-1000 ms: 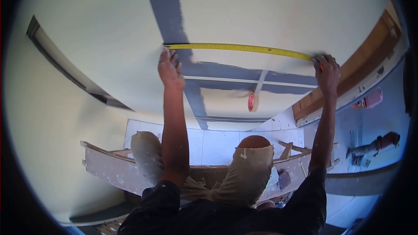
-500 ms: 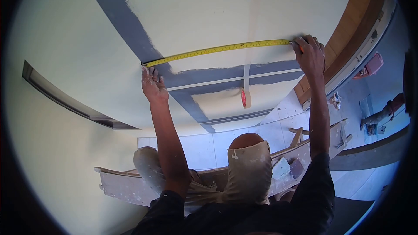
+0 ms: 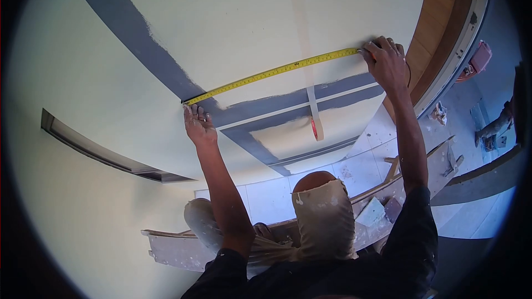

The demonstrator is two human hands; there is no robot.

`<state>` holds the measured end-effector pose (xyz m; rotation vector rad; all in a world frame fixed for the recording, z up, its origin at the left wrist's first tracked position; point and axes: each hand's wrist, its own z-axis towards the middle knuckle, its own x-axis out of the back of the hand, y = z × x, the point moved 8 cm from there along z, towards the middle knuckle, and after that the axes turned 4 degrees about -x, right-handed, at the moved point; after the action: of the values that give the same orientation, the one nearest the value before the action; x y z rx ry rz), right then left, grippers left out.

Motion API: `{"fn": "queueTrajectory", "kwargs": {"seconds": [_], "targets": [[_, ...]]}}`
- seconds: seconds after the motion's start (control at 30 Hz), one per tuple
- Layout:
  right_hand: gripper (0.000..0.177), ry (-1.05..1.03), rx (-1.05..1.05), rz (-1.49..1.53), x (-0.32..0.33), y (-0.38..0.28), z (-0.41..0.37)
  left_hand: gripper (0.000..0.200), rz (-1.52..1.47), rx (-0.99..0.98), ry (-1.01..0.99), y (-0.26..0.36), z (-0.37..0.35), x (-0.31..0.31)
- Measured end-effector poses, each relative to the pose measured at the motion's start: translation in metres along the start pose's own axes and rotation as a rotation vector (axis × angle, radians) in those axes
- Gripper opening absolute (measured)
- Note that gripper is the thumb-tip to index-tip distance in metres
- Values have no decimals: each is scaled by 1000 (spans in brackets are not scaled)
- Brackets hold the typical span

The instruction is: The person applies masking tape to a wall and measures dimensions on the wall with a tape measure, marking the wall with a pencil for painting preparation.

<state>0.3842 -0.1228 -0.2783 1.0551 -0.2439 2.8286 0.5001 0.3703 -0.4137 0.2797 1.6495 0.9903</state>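
A yellow measuring tape (image 3: 271,74) is stretched across a pale wall (image 3: 233,22) painted with grey bands (image 3: 130,39). Its left end lies at the outer edge of the upright band, where my left hand (image 3: 200,126) pinches it with the fingertips. At the right, my right hand (image 3: 386,65) is wrapped round the other end of the tape, against the wall; the case is mostly hidden in the fingers. Below the tape, a roll of masking tape (image 3: 317,129) hangs from a strip stuck across the grey bands.
A paint-spattered plank (image 3: 177,250) runs beneath my knees, with two small slabs (image 3: 372,212) on it. A brown wooden frame (image 3: 438,27) stands at the right. Beyond it are a pink object (image 3: 480,60) and a person's leg (image 3: 495,126). A recessed opening (image 3: 100,148) is at the left.
The view has shifted and tilted. The measuring tape slopes more steeply in view, with both hands still at its ends. The masking tape roll has turned more edge-on.
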Motion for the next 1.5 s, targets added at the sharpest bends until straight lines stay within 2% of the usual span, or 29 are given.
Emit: {"fn": "queueTrajectory", "kwargs": {"seconds": [0.13, 0.2, 0.3, 0.67, 0.77, 1.5], "targets": [[15, -18, -16, 7, 1, -1, 1, 22, -10, -8, -14, 1, 0, 0], [22, -57, -26, -9, 1, -2, 1, 23, -8, -8, -10, 0, 1, 0], [15, -17, -20, -1, -2, 2, 0, 24, -1, -10, -18, 1, 2, 1], [18, -32, -18, 16, -3, 2, 0, 25, 11, -9, -38, 3, -1, -3], [17, -34, -20, 14, -3, 2, 0, 18, 8, 2, 6, 4, -5, -5], [17, -54, -27, 12, -2, 2, 1, 24, 12, -5, 6, 4, -4, -3]]}}
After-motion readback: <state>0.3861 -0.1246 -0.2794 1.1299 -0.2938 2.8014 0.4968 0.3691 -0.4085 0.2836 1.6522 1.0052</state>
